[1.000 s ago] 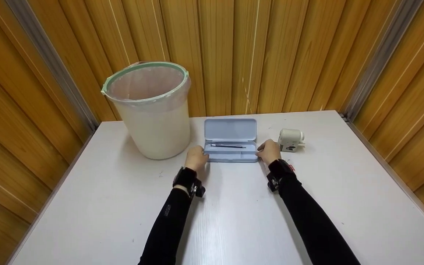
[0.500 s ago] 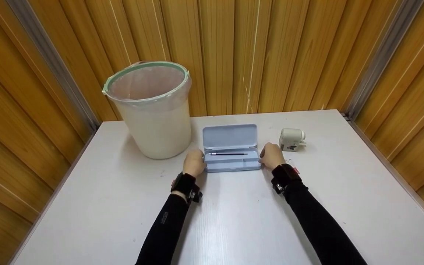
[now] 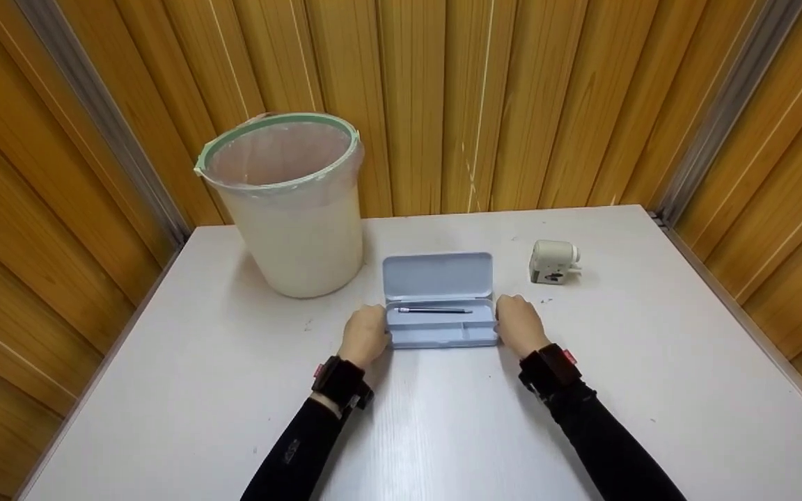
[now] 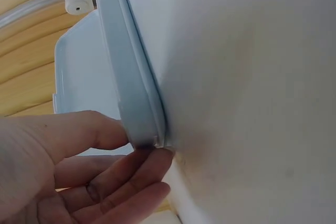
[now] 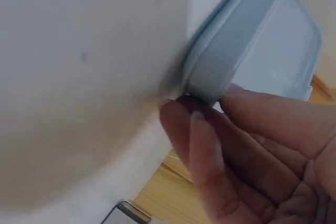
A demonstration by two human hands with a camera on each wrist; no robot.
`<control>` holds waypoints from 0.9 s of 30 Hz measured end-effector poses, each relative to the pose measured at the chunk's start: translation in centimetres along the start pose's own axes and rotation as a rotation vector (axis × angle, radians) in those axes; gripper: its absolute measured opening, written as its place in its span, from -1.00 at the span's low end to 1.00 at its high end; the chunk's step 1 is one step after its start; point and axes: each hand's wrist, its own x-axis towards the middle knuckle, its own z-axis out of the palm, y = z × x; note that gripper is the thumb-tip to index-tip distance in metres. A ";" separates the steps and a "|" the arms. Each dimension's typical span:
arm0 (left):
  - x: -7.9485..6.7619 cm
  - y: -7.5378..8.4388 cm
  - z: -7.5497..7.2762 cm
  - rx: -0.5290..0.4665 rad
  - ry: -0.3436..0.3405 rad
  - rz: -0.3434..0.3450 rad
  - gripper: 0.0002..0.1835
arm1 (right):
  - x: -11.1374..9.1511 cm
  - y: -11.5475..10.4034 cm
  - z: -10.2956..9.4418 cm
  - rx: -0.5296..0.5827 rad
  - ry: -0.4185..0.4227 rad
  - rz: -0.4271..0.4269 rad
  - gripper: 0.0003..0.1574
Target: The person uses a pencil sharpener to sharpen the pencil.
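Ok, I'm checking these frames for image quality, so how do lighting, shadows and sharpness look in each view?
Head: pencil case evenly lit, pale sheen on the near tabletop, soft shadow left of the bin. Left wrist: hazy tabletop, brownish shading beside the left fingers. Right wrist: broad, blurry-edged shadow across the tabletop, right fingers partly shaded.

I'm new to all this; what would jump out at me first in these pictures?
Probably the big, pale, green-rimmed bin at the back left of the white table. Next comes the open pale blue case in the middle, with a slim dark pen or pencil inside; the left hand grips its left end and the right hand its right.
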 end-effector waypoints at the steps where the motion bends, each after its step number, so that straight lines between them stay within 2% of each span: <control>1: -0.3 0.1 -0.1 0.009 0.004 0.007 -0.86 | -0.4 -0.1 0.0 -0.007 -0.002 -0.006 -0.87; 5: -1.6 0.5 -0.4 0.058 -0.010 0.023 -0.85 | -1.7 -0.7 -0.1 -0.002 -0.019 -0.024 -0.86; 13: -3.2 1.4 -0.8 0.198 0.014 0.051 -0.83 | -3.1 -1.9 -0.5 -0.015 -0.039 -0.092 -0.63; 19: -3.7 1.8 -1.0 0.263 0.111 0.093 -0.89 | -3.4 -2.3 -0.4 -0.039 -0.019 -0.110 -0.71; 21: -3.7 1.8 -1.2 0.264 0.123 0.104 -0.89 | -3.3 -2.2 -0.4 -0.038 -0.021 -0.106 -0.71; 24: -3.6 1.7 -1.5 0.235 0.072 0.092 -0.90 | -3.3 -2.2 -0.5 -0.042 -0.027 -0.109 -0.68; 27: -3.4 1.6 -1.8 0.214 0.029 0.062 -0.83 | -3.3 -2.3 -0.5 -0.048 -0.027 -0.108 -0.66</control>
